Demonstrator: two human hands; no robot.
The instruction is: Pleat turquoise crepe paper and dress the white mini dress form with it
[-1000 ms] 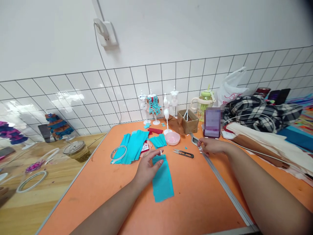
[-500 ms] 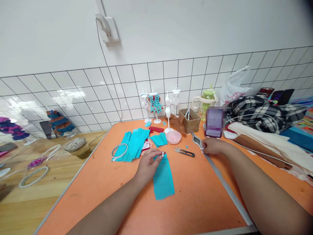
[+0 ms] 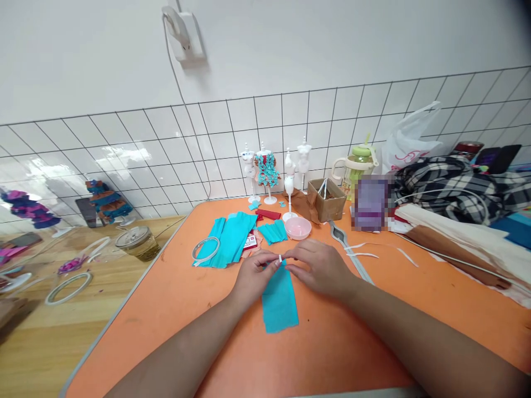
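A turquoise crepe-like strip [image 3: 281, 307] lies lengthwise in front of me, its far end under my fingers. My left hand [image 3: 255, 276] pinches a tiny white piece of tape [image 3: 280, 258] at that far end. From the right, my right hand [image 3: 317, 268] reaches the same spot, its index fingertip by the tape and its thumb a little lower, with a small gap between them. Beyond my left hand are a larger turquoise piece [image 3: 232, 237] with a tape roll [image 3: 206, 250] on it and a smaller turquoise piece [image 3: 272, 232].
Behind stand several small white mannequins [image 3: 290, 185], a pink bowl [image 3: 298, 227], a cardboard box [image 3: 332, 207] and a green-lidded jug [image 3: 360, 166]. Thin white strips [image 3: 365, 254] lie right, near brown cloth [image 3: 448, 254]. On the wooden table at left are a lidded cup [image 3: 136, 243] and another tape roll [image 3: 68, 288].
My right hand has moved left from the grey strip along the table to the tape by my left hand. White strips now show at right. The thread snips are now hidden behind my right hand.
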